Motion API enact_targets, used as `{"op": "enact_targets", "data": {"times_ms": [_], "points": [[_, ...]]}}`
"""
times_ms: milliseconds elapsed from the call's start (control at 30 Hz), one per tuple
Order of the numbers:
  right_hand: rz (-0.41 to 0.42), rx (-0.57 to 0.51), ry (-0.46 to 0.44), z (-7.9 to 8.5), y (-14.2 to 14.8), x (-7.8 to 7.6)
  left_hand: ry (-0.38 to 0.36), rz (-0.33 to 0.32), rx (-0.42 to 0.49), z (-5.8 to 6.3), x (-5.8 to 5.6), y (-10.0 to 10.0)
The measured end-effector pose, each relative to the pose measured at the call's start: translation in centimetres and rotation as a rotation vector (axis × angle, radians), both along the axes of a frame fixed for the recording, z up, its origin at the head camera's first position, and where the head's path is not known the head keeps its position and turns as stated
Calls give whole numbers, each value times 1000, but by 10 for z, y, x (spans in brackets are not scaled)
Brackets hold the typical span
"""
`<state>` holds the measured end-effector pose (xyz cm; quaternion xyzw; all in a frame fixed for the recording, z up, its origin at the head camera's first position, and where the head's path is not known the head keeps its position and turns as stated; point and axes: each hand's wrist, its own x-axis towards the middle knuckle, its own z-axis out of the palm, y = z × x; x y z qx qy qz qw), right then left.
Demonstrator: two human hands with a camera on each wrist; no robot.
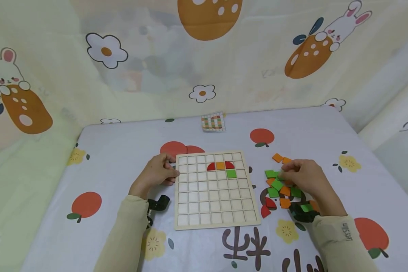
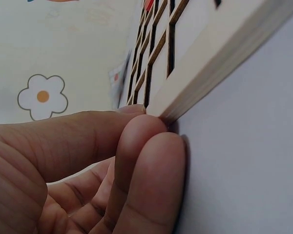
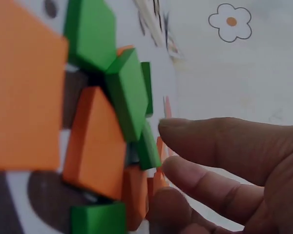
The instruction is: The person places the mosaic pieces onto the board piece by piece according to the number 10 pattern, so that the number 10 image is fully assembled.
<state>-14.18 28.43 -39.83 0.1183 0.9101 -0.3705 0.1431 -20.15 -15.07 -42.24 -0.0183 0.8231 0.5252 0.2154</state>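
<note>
A wooden grid board [image 1: 193, 198] lies on the table, with an orange square tile [image 1: 220, 166], two red rounded tiles [image 1: 211, 166] and a green square tile [image 1: 231, 173] in its upper cells. My left hand [image 1: 156, 172] holds the board's left edge. In the left wrist view, its curled fingers [image 2: 154, 180] meet the pale wooden rim [image 2: 200, 73]. Over a loose pile to the right hovers my right hand [image 1: 304, 176], thumb and fingers apart with nothing visible between them. Green tiles [image 3: 129, 95] and orange tiles [image 3: 95, 146] lie close to its fingertips.
Beyond the board lies a small patterned grid card [image 1: 213, 122]. Red rounded pieces [image 1: 266, 211] sit at the near side of the pile, and an orange tile [image 1: 277, 158] at its far side. A printed cloth [image 1: 122, 143] covers the table; patterned curtains [image 1: 156, 75] hang behind.
</note>
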Motion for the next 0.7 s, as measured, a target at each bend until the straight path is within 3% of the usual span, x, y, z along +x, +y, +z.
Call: {"op": "enact_targets", "data": {"times_ms": [267, 700], "points": [[29, 63, -32, -2, -1, 0, -15, 20, -7, 4, 2, 0], [-13, -58, 34, 1, 0, -1, -4, -2, 4, 1, 0, -2]]}}
